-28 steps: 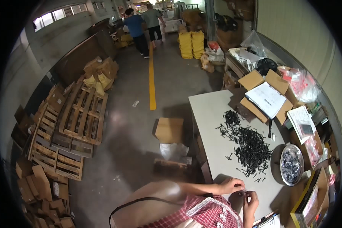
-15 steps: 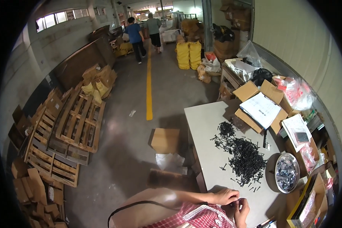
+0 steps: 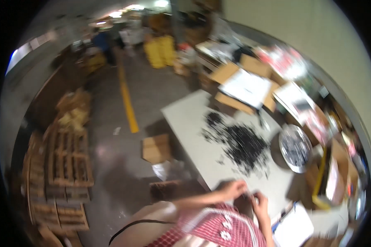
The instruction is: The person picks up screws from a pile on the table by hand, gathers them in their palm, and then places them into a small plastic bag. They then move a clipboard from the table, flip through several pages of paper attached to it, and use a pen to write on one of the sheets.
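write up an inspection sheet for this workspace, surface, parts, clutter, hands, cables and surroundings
surface: pale table, mostly covered toward its right side
parts: small black pieces in a loose pile, some scattered; metal bowl right of them, filled
clutter: open cardboard box with papers on top; plastic bags behind
hands: left hand and right hand close together at the near edge; grip too blurred to tell
cables: nothing seen
surroundings: wooden pallets at left, yellow floor line, yellow sacks farther back
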{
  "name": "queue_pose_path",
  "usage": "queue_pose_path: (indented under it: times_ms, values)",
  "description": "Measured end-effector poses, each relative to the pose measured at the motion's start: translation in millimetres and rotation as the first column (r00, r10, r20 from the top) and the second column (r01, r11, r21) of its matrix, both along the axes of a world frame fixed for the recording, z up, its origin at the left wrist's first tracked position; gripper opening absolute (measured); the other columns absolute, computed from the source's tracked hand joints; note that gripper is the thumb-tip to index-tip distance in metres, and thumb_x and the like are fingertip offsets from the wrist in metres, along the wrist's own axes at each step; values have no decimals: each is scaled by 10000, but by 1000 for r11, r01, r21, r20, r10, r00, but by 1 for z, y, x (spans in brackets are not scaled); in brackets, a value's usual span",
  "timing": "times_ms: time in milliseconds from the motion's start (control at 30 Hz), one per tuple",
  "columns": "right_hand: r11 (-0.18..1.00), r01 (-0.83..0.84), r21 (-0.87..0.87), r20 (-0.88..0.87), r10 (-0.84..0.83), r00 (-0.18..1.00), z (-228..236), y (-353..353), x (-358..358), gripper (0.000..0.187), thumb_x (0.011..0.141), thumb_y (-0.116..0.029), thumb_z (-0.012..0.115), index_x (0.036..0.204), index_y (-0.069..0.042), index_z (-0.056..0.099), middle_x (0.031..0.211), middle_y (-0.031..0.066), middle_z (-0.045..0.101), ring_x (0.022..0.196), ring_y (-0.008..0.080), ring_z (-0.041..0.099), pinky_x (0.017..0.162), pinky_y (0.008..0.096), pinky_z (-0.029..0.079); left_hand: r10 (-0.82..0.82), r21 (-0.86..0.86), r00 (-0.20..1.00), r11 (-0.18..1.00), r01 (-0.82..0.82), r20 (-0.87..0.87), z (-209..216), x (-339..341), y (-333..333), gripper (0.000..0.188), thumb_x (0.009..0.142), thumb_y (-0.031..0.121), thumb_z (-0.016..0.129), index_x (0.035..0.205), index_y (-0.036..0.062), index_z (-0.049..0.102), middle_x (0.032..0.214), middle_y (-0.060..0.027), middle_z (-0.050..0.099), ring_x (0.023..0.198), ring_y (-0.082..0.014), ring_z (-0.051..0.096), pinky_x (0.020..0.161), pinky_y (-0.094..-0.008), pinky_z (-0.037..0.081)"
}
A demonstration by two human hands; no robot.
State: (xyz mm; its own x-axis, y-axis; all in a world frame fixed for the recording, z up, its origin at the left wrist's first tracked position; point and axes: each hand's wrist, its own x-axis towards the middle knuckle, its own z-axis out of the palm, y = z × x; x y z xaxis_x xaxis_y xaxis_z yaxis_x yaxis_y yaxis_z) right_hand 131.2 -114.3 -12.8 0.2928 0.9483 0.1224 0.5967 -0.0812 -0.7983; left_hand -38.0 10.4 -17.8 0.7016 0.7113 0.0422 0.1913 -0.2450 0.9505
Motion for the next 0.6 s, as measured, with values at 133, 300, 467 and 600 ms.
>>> queue_pose_path:
  times_ms: [133,300,467,600]
  values:
    - [995,102,6,-338,-94,936,40,27,33,211,929,-202,686,842,-16,640,713,64,658,710,141,626,675,313,486,101,-7,985,995,-103,-137,-19,4,6,188,978,235,637,1061,68,667,901,-70,731,807,-180,709,725,-320,545]
    - [865,366,342,-473,-178,863,107,49,103,172,991,-137,627,1048,24,646,863,25,671,833,85,610,769,232,479,9,8,1000,1000,-9,-3,-29,13,9,146,1003,158,604,1030,17,630,858,-55,720,744,-114,695,661,-250,554]
    - [787,414,458,-4,-464,886,130,25,171,246,916,-50,659,1157,-4,642,1029,86,684,969,159,648,848,281,512,13,-5,1000,1000,-13,-28,-31,7,11,129,1002,143,596,1009,16,618,851,-48,709,747,-107,686,651,-249,559]
    - [734,636,236,582,-631,513,161,-19,261,437,890,-71,629,1317,-38,545,1340,176,558,1105,308,632,945,367,515,12,52,999,999,-10,-31,-33,0,11,119,1001,139,593,1010,23,615,851,-42,707,726,-94,669,640,-237,538]
